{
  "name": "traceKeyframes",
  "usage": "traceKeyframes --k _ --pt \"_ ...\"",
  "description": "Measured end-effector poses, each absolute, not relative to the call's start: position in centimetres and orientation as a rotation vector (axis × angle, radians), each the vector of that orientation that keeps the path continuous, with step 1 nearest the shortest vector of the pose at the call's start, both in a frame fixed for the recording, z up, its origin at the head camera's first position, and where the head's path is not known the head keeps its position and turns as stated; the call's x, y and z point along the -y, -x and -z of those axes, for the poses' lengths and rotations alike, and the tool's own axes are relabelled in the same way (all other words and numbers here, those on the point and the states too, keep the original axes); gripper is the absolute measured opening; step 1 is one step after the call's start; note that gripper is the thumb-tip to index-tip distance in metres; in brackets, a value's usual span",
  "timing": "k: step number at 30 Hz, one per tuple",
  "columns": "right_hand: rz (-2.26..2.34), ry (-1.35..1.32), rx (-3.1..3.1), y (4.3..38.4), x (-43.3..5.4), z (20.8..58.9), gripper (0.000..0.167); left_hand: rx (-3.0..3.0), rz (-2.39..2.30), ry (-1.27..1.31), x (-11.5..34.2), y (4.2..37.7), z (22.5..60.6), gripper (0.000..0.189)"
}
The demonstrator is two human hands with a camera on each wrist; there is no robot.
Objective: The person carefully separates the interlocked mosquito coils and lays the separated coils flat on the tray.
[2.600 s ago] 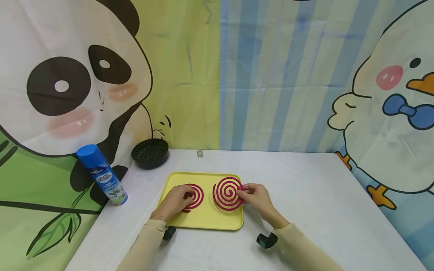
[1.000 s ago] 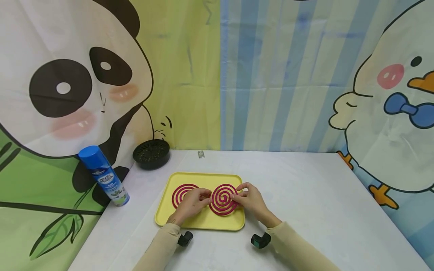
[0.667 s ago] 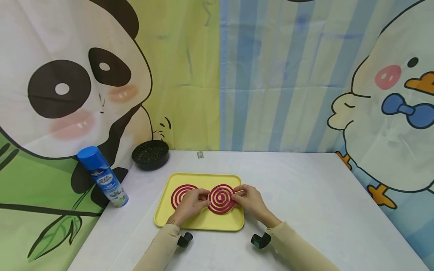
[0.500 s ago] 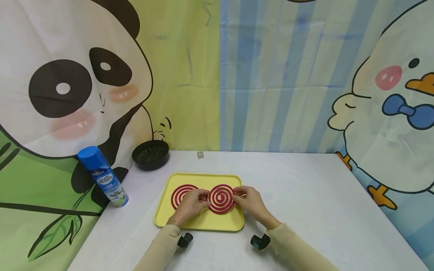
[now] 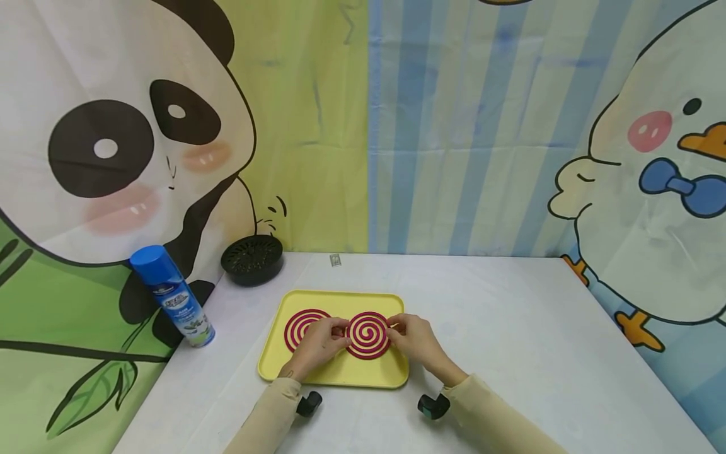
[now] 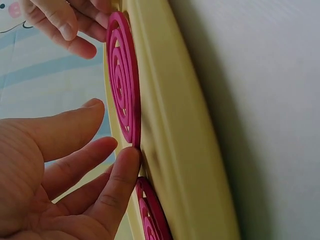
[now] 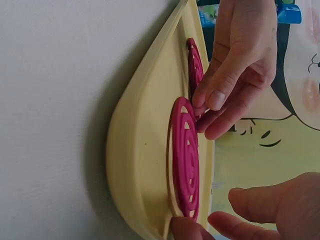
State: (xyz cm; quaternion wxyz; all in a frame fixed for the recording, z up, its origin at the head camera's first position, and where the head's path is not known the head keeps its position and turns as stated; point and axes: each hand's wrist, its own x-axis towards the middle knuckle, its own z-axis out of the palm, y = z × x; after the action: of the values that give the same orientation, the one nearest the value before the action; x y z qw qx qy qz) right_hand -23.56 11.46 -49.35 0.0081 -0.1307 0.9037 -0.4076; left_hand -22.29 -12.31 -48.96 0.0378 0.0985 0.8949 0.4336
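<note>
Two magenta mosquito coils lie flat on a yellow tray (image 5: pixel 363 377). The right-hand coil (image 5: pixel 368 335) rests between both hands. At its left edge the fingers of my left hand (image 5: pixel 317 343) touch the rim; in the left wrist view the thumb of that left hand (image 6: pixel 50 165) stands well apart from the coil (image 6: pixel 134 95). My right hand (image 5: pixel 416 337) is at the opposite edge; in the right wrist view a fingertip meets the coil's (image 7: pixel 186 160) end, with thumb and fingers spread. The left coil (image 5: pixel 307 311) is partly hidden behind my left hand.
A blue-capped spray can (image 5: pixel 178 302) stands at the table's left edge. Behind it sits a black round perforated holder (image 5: pixel 252 260). A small metal piece (image 5: pixel 335 260) lies near the back edge of the white table (image 5: pixel 499 340). Printed curtains hang behind.
My right hand earlier pinched the right coil, tilted above the tray; it now lies flat and my fingers have loosened. My left hand moved right from the left coil to this coil's edge.
</note>
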Motion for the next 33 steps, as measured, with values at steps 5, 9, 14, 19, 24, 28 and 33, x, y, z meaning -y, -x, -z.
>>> traceKeyframes --k 5,9,14,19,24,28,33 --pt "1.218 0.485 -2.834 23.5 -11.4 48.9 0.020 -2.755 -1.320 -0.290 12.1 22.3 48.6 0.035" --pt "1.184 0.492 -2.810 23.3 -11.4 48.4 0.023 -2.765 -1.305 -0.281 12.0 22.3 48.7 0.035" --pt "1.142 0.539 -2.784 23.3 -11.6 47.9 0.026 -2.777 -1.282 -0.278 12.0 22.5 48.7 0.033" --pt "1.114 0.547 -2.739 23.2 -11.7 47.3 0.028 -2.771 -1.269 -0.265 12.1 22.6 48.7 0.032" --pt "1.111 0.473 -2.708 23.1 -12.0 46.7 0.029 -2.783 -1.247 -0.256 12.3 22.8 48.7 0.031" --pt "1.109 0.434 -2.706 23.2 -12.4 46.7 0.028 -2.789 -1.252 -0.263 12.4 23.0 48.6 0.033" --pt "1.116 0.428 -2.706 23.2 -12.8 46.0 0.027 -2.776 -1.289 -0.217 12.5 23.2 47.7 0.033"
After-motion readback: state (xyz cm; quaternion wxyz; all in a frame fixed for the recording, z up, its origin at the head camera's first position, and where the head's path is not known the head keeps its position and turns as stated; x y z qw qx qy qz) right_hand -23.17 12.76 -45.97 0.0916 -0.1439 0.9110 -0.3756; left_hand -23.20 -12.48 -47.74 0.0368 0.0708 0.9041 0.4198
